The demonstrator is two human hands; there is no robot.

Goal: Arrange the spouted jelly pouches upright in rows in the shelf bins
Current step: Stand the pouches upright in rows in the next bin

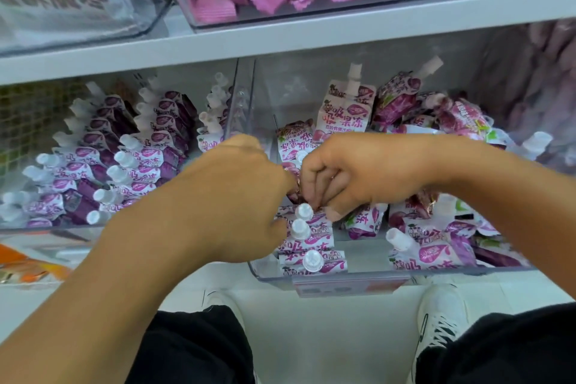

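Both hands' fingers (311, 187) curled round a jelly pouch (294, 146), in the clear bin (343, 279)

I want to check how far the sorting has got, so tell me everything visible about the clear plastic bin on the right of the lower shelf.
The clear plastic bin, open-topped and rounded at its front corner, sits on the lower white shelf with a blurred label strip on its front lip. A short row of white-and-purple spouted jelly pouches stands along its left wall; more lie jumbled to the right and rear. Both hands reach inside: left hand, right hand.
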